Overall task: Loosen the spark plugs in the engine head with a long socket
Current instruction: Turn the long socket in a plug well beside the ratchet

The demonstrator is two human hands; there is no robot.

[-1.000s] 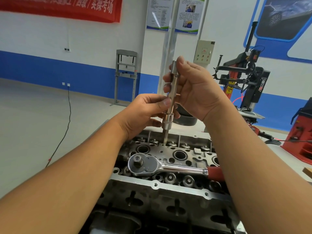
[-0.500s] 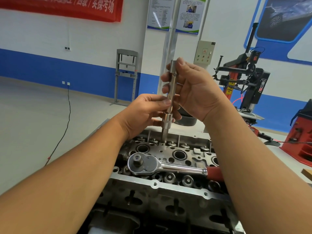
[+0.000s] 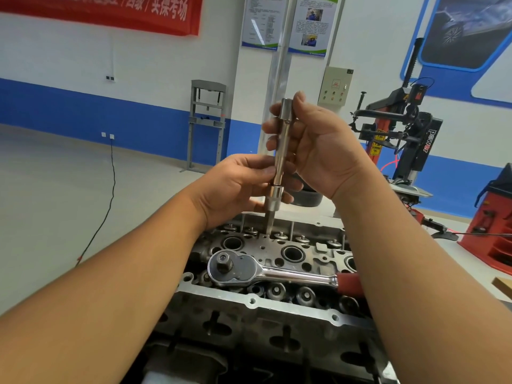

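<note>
Workshop floor behind; over the head [image 3: 263, 306] both hands still hold the upright socket [image 3: 279, 162], barely moved: left hand [image 3: 235, 189] pinching low, right hand [image 3: 318, 151] gripping high. Ratchet [image 3: 266, 270] lies unused; plugs untouched.

Your long socket [image 3: 280, 162] and ratchet [image 3: 249, 268] are shiny polished chrome, handle's red and matt, engine head [image 3: 266, 309] is dull rough cast metal.
</note>
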